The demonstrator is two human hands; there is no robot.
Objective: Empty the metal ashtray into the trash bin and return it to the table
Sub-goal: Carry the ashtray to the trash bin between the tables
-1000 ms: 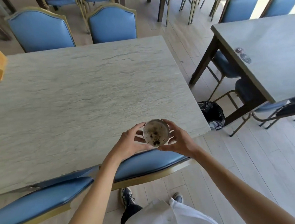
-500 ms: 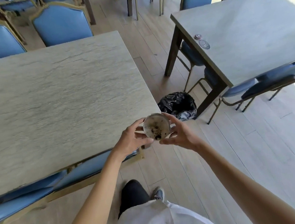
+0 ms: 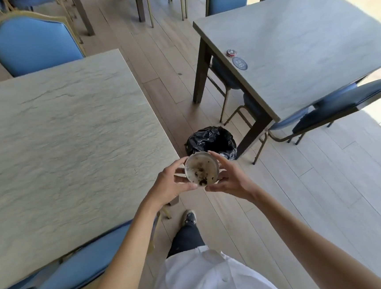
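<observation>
Metal ashtray (image 3: 201,169), ash inside, cupped upright between left hand (image 3: 168,186) and right hand (image 3: 230,178), fingers curled on rim; trash bin (image 3: 210,141) just beyond.

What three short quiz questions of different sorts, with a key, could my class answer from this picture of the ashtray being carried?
1. True or false: the ashtray is already empty.
2. How many hands hold it?
3. The trash bin is lined with: A) a black bag, B) a white bag, C) nothing.

Key: 1. False, dark ash and debris lie inside. 2. Two: left hand and right hand. 3. A.
</observation>
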